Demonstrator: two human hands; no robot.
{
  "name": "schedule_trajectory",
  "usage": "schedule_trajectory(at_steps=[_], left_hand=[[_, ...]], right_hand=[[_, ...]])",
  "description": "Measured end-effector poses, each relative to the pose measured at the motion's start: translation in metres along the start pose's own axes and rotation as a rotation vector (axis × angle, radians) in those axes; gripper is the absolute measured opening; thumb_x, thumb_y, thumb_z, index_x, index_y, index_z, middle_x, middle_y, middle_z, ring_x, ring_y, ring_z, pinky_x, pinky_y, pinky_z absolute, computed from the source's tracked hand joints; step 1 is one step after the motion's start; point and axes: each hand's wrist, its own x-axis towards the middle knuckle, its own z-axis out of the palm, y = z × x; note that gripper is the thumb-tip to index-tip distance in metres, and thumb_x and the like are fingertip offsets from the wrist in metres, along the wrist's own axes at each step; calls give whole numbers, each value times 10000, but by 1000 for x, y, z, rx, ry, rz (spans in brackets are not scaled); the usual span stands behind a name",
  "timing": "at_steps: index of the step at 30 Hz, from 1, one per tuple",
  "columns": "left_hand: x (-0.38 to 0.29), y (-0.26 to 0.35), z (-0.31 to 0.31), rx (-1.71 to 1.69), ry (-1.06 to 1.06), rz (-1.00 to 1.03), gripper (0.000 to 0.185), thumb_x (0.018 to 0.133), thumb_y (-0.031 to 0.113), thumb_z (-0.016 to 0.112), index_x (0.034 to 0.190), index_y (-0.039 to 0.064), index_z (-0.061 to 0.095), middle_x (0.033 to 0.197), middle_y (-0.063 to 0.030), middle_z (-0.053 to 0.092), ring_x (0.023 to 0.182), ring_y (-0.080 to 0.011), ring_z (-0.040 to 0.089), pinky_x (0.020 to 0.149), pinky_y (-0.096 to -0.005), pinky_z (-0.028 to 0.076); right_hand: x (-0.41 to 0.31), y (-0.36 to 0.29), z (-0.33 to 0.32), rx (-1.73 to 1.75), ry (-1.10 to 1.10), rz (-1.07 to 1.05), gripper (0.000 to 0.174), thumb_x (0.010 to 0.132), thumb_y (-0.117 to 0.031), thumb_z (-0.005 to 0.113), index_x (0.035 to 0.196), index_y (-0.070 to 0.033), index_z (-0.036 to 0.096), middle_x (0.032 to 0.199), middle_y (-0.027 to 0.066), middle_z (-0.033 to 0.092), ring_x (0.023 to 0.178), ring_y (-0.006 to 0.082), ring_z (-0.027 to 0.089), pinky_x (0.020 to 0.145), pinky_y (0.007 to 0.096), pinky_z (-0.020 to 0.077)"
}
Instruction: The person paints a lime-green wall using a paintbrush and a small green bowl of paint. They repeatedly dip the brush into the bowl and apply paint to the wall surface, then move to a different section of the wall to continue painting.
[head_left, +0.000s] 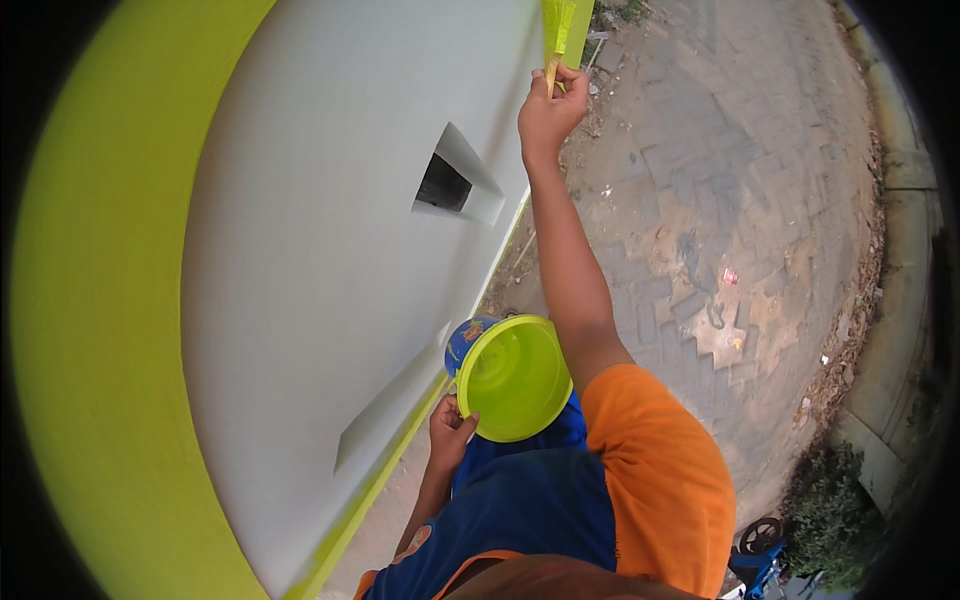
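My right hand reaches far forward and grips the wooden handle of a paintbrush. Lime-green paint coats its bristles, which lie against or just before a lime-green strip at the top of the view; contact cannot be made out. Close to my body, my left hand holds a paint bucket by its rim, thumb on the edge. The bucket is tilted, its inside covered in lime-green paint and its outside blue with a printed picture. Beside both hands runs a pale wall with lime-green borders.
The wall has a recessed opening and a lower recess. Dusty paving with litter lies to the right, edged by a concrete kerb. A shrub and a blue two-wheeler stand at the lower right.
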Motion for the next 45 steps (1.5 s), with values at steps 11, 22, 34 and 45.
schedule_trajectory(at_steps=[11,22,34,45], left_hand=[[-2,3,2,-32,2,17,197,881,-110,612,973,43,528,982,-57,659,930,-110,622,857,-266,471],[-4,10,6,-29,-10,29,200,880,-119,601,987,36,533,997,-67,664,935,-115,627,858,-265,476],[-11,24,14,-48,-33,152,213,874,-122,603,967,51,521,985,-52,652,931,-101,615,839,-256,469],[-10,19,9,-37,-57,207,211,869,-112,607,980,49,527,973,-48,656,927,-108,618,860,-264,467]], right_hand=[[-3,6,2,157,-39,55,216,846,77,655,1020,41,531,974,136,592,807,177,640,676,293,527],[-10,70,-11,-86,102,281,316,818,103,653,1026,-40,464,858,84,603,579,125,544,481,268,430],[35,-130,50,473,-20,548,375,881,94,576,1156,-54,369,919,122,615,637,129,517,463,252,358],[49,-124,44,420,-86,388,318,894,82,581,1119,-45,397,902,118,633,609,121,523,457,249,370]])
